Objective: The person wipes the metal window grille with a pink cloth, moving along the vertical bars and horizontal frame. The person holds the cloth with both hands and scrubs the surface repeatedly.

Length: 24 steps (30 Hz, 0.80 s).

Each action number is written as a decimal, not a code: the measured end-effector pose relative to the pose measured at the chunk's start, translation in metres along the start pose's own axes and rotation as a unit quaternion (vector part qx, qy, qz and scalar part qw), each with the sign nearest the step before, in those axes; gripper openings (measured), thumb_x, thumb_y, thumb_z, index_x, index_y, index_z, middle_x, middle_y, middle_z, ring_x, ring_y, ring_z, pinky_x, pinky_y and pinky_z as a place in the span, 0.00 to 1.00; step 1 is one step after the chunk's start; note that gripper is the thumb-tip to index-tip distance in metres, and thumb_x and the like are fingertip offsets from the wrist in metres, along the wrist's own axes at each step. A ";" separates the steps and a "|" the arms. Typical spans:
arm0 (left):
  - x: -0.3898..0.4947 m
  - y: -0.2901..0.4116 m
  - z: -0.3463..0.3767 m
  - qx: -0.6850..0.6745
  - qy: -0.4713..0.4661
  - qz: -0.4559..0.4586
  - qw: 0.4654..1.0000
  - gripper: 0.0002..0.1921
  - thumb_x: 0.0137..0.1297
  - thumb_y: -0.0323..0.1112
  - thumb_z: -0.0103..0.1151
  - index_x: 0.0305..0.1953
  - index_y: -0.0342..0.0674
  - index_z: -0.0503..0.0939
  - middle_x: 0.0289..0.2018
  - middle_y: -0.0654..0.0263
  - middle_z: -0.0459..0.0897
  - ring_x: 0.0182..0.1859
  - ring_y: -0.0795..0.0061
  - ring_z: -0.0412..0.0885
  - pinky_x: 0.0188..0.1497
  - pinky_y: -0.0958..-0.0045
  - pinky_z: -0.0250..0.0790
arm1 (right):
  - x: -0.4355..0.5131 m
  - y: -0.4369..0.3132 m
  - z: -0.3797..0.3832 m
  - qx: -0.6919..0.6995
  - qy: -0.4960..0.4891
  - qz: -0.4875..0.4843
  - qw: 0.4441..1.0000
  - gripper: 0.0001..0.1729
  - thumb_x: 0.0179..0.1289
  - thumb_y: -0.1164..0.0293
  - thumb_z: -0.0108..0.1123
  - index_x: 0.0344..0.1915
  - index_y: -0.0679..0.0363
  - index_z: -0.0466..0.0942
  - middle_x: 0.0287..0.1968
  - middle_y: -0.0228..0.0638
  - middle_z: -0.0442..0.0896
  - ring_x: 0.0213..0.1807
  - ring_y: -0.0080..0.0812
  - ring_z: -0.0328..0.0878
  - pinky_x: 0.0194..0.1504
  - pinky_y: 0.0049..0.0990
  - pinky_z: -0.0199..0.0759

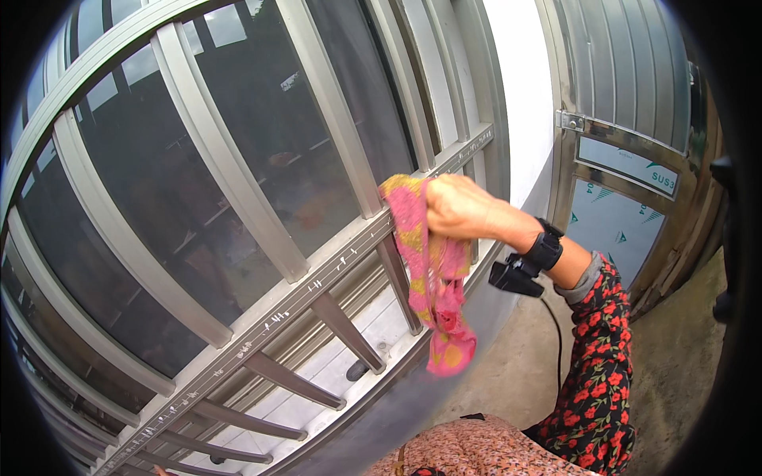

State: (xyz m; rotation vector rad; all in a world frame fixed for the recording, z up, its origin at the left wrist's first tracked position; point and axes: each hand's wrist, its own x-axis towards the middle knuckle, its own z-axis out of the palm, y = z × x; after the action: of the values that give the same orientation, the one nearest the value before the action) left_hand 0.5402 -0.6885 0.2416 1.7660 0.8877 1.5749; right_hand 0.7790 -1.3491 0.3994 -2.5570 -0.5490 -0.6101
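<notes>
My right hand grips a pink and yellow patterned cloth, which hangs down from the fist and looks frayed partway along. The fist is against the horizontal rail of a metal window grille, near the rail's right part. White scratch-like marks run along that rail. Of my left hand, only what looks like a fingertip shows at the bottom edge; the rest is hidden. Behind the upright bars lies dark, reflective window glass.
Below the rail, short bars meet a white tiled sill with a small dark object on it. A metal door with partly film-covered panels stands at right, beyond a white wall. A black cable hangs from my wrist device.
</notes>
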 end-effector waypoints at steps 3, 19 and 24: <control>0.008 -0.009 -0.001 0.087 -0.019 0.094 0.992 0.16 0.63 0.30 0.55 0.53 0.44 0.76 0.48 0.39 0.71 0.48 0.42 0.72 0.47 0.52 0.67 | -0.001 0.001 -0.005 -0.060 0.116 0.072 0.989 0.11 0.52 0.72 0.50 0.20 0.68 0.75 0.24 0.55 0.77 0.32 0.55 0.78 0.34 0.45 0.71; 0.046 -0.076 0.008 -0.096 -0.008 0.100 0.990 0.13 0.69 0.40 0.50 0.36 0.35 0.75 0.16 0.71 0.63 0.13 0.86 0.59 0.14 0.81 0.50 | -0.034 0.000 0.039 0.081 0.275 -0.224 0.932 0.16 0.54 0.70 0.57 0.43 0.62 0.77 0.26 0.46 0.78 0.24 0.52 0.74 0.27 0.38 0.71; 0.043 -0.070 0.001 -0.121 0.005 0.044 0.992 0.13 0.67 0.41 0.53 0.35 0.36 0.76 0.10 0.73 0.60 0.10 0.86 0.55 0.11 0.79 0.46 | -0.019 -0.031 0.027 -0.131 0.165 -0.185 0.960 0.07 0.46 0.72 0.55 0.17 0.63 0.72 0.16 0.46 0.73 0.20 0.48 0.75 0.22 0.39 0.68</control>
State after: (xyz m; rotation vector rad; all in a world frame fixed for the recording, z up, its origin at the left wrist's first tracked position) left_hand 0.5385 -0.6120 0.2108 1.6442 0.6003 1.6709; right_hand 0.7572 -1.3152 0.3784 -2.5218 -0.8839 -1.2905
